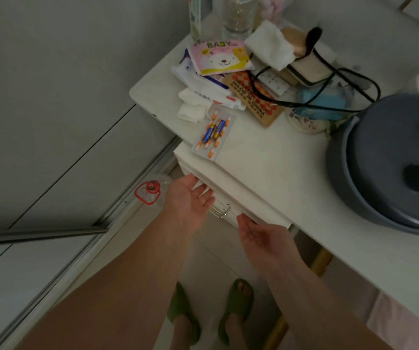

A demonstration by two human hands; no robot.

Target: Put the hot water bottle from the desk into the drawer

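Presumably soft, heavy and sloshing, the hot water bottle (324,103), judged to be the blue pouch lying at the upper right of the table (266,157), is best gripped by its body, while the left hand (190,198) and right hand (258,236) are held with fingers (204,192) spread and empty at the drawer (228,200) front.

desk (266,157): matt white | drawer handle (219,213): shiny metal | glass (238,16): clear, glossy

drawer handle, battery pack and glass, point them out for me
drawer handle (220,211), head view, on the metal bar
battery pack (213,133), head view, on the two batteries
glass (238,15), head view, on its clear wall
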